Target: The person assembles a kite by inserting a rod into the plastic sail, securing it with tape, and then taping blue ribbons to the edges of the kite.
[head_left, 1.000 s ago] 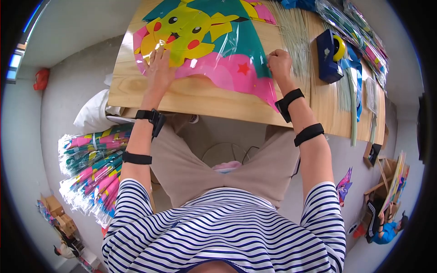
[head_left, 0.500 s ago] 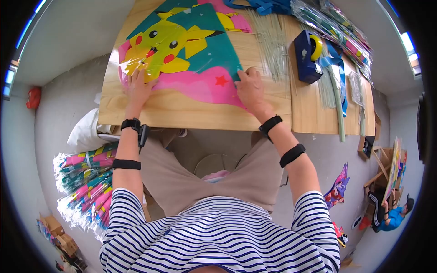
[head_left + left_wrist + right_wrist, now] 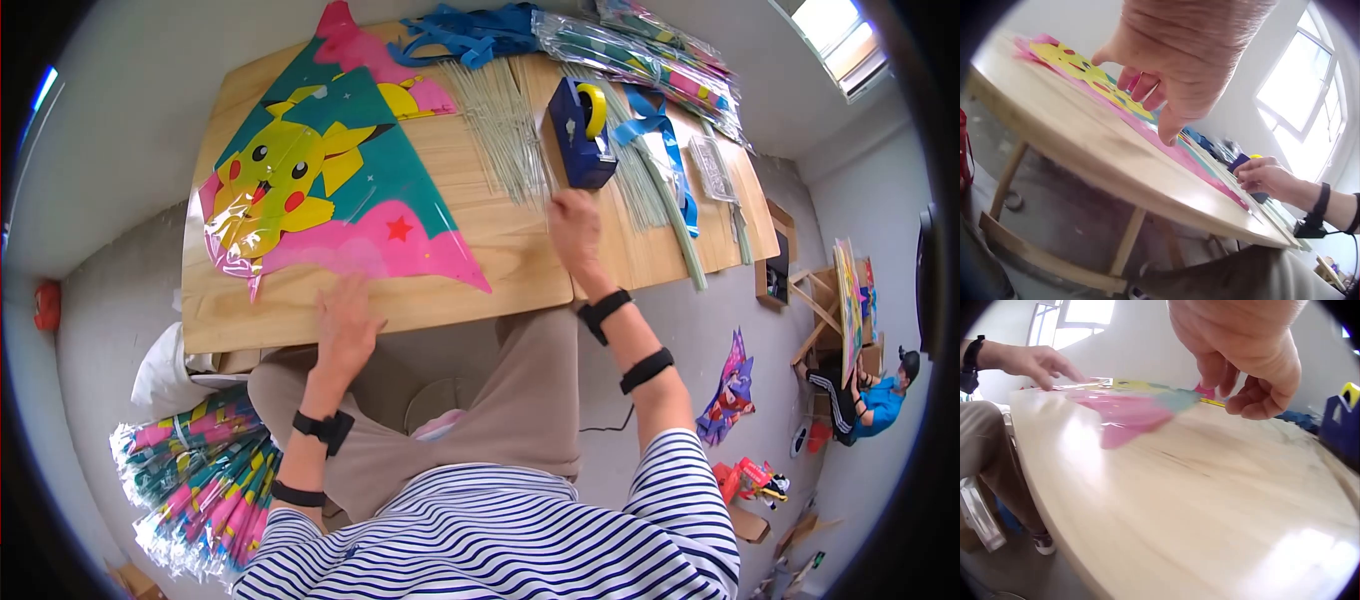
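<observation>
A triangular plastic kite sheet (image 3: 400, 180), printed with a yellow cartoon figure on green and pink, lies on the wooden table (image 3: 515, 265). My left hand (image 3: 347, 325) hovers at its pink lower edge, near the table's front. Its fingers are spread and relaxed in the left wrist view, holding nothing. Off the sheet's right corner, my right hand (image 3: 577, 235) hangs over the table with loosely curled fingers (image 3: 1250, 403) and nothing visible in them. Just beyond it stands a dark blue tape dispenser (image 3: 580, 150) with a yellow roll (image 3: 593, 108).
Thin pale rods (image 3: 495, 135) lie between sheet and dispenser. Blue ribbon (image 3: 470, 30) and wrapped packs (image 3: 640, 65) are along the back. A clear plastic box (image 3: 712, 168) sits at the right. Bundled printed sheets (image 3: 200, 480) are stacked lower left. Another person (image 3: 880, 405) sits far right.
Both hands have come off the sheet; the right moved right toward the dispenser, the left drew back toward the table edge. The head view swung right, so the sheet appears farther left.
</observation>
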### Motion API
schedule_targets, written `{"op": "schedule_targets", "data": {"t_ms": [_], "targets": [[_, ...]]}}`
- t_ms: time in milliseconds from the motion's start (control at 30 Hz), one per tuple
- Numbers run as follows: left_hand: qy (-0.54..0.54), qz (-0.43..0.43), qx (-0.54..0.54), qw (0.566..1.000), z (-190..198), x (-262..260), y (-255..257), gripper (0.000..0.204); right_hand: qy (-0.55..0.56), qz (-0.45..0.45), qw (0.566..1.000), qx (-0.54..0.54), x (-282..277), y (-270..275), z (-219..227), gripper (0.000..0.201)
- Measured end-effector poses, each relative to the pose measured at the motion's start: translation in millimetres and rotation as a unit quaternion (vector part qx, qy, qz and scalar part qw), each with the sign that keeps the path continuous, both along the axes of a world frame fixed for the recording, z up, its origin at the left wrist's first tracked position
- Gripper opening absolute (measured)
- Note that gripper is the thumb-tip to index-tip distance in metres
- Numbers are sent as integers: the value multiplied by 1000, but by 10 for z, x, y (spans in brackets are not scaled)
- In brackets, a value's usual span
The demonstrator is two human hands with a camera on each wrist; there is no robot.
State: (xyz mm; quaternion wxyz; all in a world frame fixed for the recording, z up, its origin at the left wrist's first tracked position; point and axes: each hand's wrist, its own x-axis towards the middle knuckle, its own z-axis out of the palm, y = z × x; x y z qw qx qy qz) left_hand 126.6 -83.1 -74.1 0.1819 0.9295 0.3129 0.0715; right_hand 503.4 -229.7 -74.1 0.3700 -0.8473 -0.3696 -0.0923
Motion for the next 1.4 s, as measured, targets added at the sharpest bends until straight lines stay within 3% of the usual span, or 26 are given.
{"op": "schedule_targets", "data": {"t_ms": [200, 333, 533, 633, 733, 833, 933, 1067, 1133, 1167, 1400], "targets": [[-35, 26, -8, 999, 78, 66, -146, 58, 17, -107, 994, -16, 489, -874, 72, 12], [-41, 31, -21, 998, 84, 69, -151, 56, 62, -35, 997, -15, 243, -779, 97, 9], [-35, 50, -13, 998, 87, 80, -156, 56, 87, 150, 984, 44, -89, 239, 186, 10], [-35, 52, -26, 998, 144, 78, -137, 56, 157, 158, 975, -7, -18, 1008, 298, 15], [-32, 53, -41, 997, 210, 87, -130, 56, 150, 166, 975, -6, 206, 1808, 329, 20], [-33, 51, -56, 997, 239, 82, -97, 57, 82, 164, 982, -41, 457, 2591, 334, 21], [-31, 48, -63, 996, 256, 70, -46, 57, -54, 169, 984, -14, 672, 3266, 245, 25], [-26, 48, -74, 996, 297, 80, 15, 57, -143, 131, 981, -5, 900, 4005, -11, 32], [-20, 48, -84, 995, 312, 87, 40, 57, -145, 130, 980, -31, 963, 4212, -53, 35], [-15, 48, -88, 995, 325, 90, 53, 57, -131, 94, 985, -58, 968, 4286, -92, 27], [-4, 47, -100, 994, 348, 97, 104, 56, -219, 134, 963, -87, 1131, 4259, -134, 14]]}}
